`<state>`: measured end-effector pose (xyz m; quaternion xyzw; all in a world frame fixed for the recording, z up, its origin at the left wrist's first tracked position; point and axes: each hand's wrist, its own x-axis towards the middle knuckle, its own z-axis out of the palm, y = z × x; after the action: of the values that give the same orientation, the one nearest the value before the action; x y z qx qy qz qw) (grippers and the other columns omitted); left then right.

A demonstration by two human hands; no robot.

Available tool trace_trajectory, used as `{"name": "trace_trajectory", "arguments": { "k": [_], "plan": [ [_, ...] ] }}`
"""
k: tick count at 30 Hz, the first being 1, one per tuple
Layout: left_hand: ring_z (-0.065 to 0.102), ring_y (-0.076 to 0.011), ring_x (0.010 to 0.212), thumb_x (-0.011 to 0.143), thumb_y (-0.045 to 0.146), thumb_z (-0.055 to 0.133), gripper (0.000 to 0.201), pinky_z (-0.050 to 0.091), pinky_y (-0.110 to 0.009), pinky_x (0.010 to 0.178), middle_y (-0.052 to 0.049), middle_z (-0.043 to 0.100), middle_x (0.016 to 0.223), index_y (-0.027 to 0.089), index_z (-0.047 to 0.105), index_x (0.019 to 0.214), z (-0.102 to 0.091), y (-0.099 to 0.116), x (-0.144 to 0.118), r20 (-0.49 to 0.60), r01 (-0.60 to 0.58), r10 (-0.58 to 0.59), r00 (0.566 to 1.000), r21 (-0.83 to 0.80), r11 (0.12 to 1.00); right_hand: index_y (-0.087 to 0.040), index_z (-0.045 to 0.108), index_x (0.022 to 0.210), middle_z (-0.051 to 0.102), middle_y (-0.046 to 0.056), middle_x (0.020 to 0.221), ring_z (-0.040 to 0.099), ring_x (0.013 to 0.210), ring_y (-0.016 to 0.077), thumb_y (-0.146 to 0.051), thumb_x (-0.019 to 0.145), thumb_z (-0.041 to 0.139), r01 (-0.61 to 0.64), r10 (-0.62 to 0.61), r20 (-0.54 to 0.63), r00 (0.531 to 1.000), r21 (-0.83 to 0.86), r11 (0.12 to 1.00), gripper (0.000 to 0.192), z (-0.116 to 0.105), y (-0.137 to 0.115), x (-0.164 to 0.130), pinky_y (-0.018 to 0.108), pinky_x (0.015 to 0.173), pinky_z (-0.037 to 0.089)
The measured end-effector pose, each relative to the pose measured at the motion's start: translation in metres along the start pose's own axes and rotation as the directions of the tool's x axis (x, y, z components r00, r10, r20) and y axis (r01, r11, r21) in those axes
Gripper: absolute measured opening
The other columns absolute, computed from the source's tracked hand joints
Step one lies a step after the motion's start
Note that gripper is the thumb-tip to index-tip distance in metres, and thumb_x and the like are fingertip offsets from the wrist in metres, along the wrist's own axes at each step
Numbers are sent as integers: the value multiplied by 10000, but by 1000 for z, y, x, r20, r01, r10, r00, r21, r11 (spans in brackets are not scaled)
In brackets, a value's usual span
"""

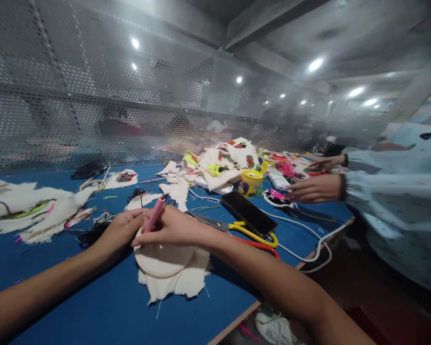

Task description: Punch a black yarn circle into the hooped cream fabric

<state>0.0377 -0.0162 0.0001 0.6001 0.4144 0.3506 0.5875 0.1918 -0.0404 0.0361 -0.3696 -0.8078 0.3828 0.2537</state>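
Observation:
A round embroidery hoop (161,275) lies on the table with off-white cloth (175,258) stretched in it. The cloth's frayed edges spread out below the ring. My right hand (177,225) rests over the upper part of the hoop, closed round a pink pen-shaped tool (155,214) held steeply; its lower tip is hidden. At the hoop's upper left edge, my left hand (124,227) has its fingers bent against the rim and close to my right hand. Dark thread (91,235) lies beside my left wrist.
Large scissors (242,227) and a black phone (249,213) lie past my right forearm. A yellow tub (250,183) stands behind, near piled embroidered cloths (221,165). White cables (309,227) cross the right side. A co-worker's hands (316,188) reach in there. More cloth (46,211) lies left.

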Motion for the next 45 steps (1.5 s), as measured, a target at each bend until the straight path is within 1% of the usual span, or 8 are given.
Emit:
{"name": "trace_trajectory", "arguments": {
  "k": [4, 8, 12, 19, 28, 34, 38, 45],
  "plan": [
    [605, -176, 633, 666, 335, 689, 198, 411, -212, 524, -23, 689, 654, 165, 679, 768, -1, -2, 1, 3, -28, 28, 1000, 2, 1000, -154, 510, 633, 510, -37, 644, 461, 629, 85, -295, 751, 697, 52, -51, 27, 998, -33, 998, 262, 2, 0, -1, 206, 597, 371],
    [581, -165, 600, 617, 427, 704, 331, 410, -224, 521, -42, 694, 692, 129, 670, 756, -2, -12, 6, -14, -60, 59, 998, -67, 996, -141, 549, 731, 566, -1, 766, 519, 724, 99, -187, 795, 632, 128, -129, 87, 988, 12, 992, 115, 0, 1, -1, 216, 694, 417],
    [601, -170, 666, 654, 429, 676, 343, 449, -248, 608, -59, 706, 773, 125, 672, 811, -3, -19, 10, -58, -98, 92, 994, -108, 989, -146, 563, 753, 581, -4, 782, 540, 757, 102, -196, 788, 637, 90, -104, 111, 988, 124, 988, 96, -2, 4, 0, 215, 708, 435],
    [621, -188, 680, 650, 438, 683, 376, 459, -277, 662, -64, 708, 754, 121, 672, 851, -3, -15, 10, -86, -52, 43, 995, -116, 992, -152, 515, 598, 485, -62, 603, 423, 584, 65, -375, 637, 777, 5, 4, -61, 998, 148, 989, 347, 7, 11, 3, 193, 563, 375],
    [595, -160, 638, 635, 376, 702, 284, 442, -239, 605, -18, 681, 686, 145, 693, 798, -1, -13, 9, -111, -37, 16, 994, -184, 982, -136, 547, 631, 484, -39, 585, 414, 579, 75, -433, 752, 672, -10, 32, -124, 992, 171, 985, 344, 23, 13, 1, 204, 538, 344],
    [560, -119, 538, 627, 381, 736, 314, 411, -202, 517, 2, 640, 619, 140, 650, 809, -4, -14, 6, -2, -24, 24, 1000, -268, 963, -144, 577, 746, 526, -11, 685, 470, 646, 100, -449, 725, 692, -36, 89, -153, 984, 319, 947, 327, 28, 9, -2, 231, 591, 389],
    [566, -127, 521, 613, 389, 756, 397, 401, -203, 498, -9, 648, 608, 128, 648, 892, -8, -17, 3, 26, -19, 24, 999, -203, 979, -160, 540, 723, 522, -21, 695, 476, 642, 93, -445, 689, 727, -53, 110, -121, 987, 398, 916, 343, 28, 6, -4, 232, 606, 401],
    [588, -142, 570, 691, 468, 659, 395, 436, -238, 557, -30, 675, 660, 127, 647, 890, -8, -16, 3, 21, 10, -5, 1000, -251, 968, -165, 526, 733, 526, -5, 713, 480, 677, 104, -350, 765, 647, -74, 123, -155, 980, 290, 954, 223, 34, 1, -8, 232, 615, 396]
  ]
}}
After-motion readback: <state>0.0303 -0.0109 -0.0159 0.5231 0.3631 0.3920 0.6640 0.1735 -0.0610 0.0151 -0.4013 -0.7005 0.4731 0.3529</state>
